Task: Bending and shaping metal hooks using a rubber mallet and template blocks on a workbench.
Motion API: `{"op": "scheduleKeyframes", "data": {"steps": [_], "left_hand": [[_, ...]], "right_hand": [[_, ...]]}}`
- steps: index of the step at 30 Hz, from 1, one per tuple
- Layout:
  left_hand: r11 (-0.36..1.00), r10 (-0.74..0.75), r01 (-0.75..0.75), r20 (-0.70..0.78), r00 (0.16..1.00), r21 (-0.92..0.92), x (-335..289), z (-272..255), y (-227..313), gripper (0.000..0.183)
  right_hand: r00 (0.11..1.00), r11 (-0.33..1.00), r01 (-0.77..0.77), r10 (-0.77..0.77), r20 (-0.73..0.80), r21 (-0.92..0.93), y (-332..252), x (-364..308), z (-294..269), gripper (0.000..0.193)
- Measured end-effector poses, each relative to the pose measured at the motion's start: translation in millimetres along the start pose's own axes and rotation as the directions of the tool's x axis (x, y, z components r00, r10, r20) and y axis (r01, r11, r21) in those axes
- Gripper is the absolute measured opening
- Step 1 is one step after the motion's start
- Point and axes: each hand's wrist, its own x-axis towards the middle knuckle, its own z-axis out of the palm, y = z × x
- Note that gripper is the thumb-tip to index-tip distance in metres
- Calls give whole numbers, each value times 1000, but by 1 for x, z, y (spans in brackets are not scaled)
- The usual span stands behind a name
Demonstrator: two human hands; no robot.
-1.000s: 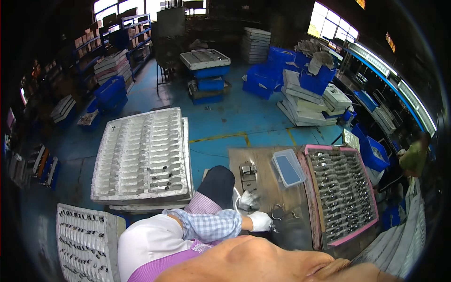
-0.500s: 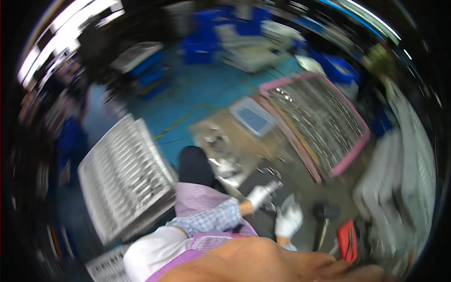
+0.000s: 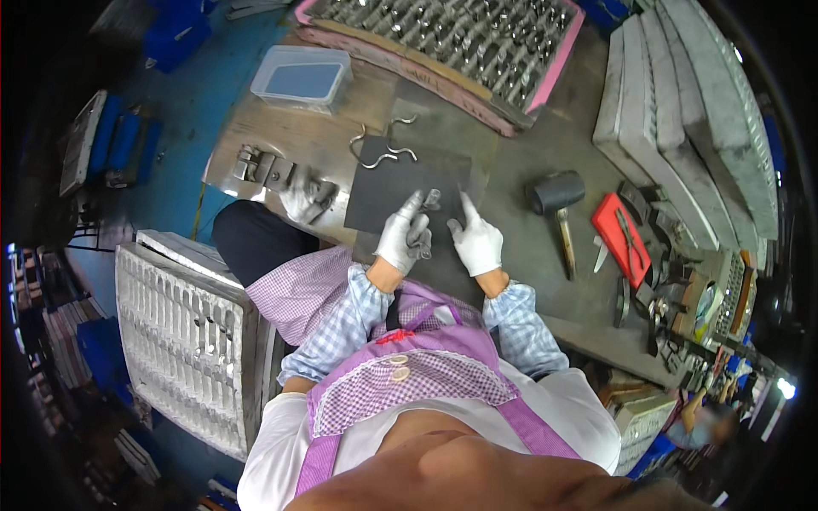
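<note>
Both my hands wear white gloves with greyed fingertips, over a dark square mat [image 3: 375, 192] on the workbench. My left hand [image 3: 402, 238] has its index finger stretched forward and its other fingers curled in. A small shiny metal piece [image 3: 432, 201] shows at its fingertips, and the hand appears to grip it. To the right, my right hand [image 3: 478, 244] is open, index finger pointing forward and thumb apart, with nothing visible in it. Curved metal rods [image 3: 376, 159] lie toward the mat's far edge. A crumpled glove [image 3: 305, 198] lies left of the mat, beside a metal fixture [image 3: 264, 168].
A black-headed mallet [image 3: 555, 192] and a red tray [image 3: 615, 228] with pliers lie on the right. Beyond are a clear plastic box [image 3: 331, 102] and a pink-edged tray [image 3: 546, 92] full of metal parts. Pale trays [image 3: 673, 128] stand far right; a slotted tray stack [image 3: 183, 319] stands left.
My view has swung right and down toward the bench, and the blur has cleared. The right hand, earlier more bent, now has its index finger extended.
</note>
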Motion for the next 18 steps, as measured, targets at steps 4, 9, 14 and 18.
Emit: {"op": "scheduleKeyframes", "data": {"steps": [4, 9, 14, 18], "left_hand": [[982, 175, -183, -133, 976, -51, 1, -9, -16, 33], [944, 237, -289, -288, 928, -157, -10, -11, -25, 30], [930, 305, -351, -310, 900, -104, -9, -18, -27, 30], [926, 359, -377, -339, 870, 12, -11, -16, -12, 25]], "right_hand": [[995, 730, 88, -29, -97, 678, -38, -8, 0, 63], [998, 923, -1, 25, -59, 384, -98, -14, -32, 66], [997, 870, -33, -5, 76, 493, -101, -9, -29, 65], [991, 597, -104, -10, 137, 796, -106, -12, -26, 60]]}}
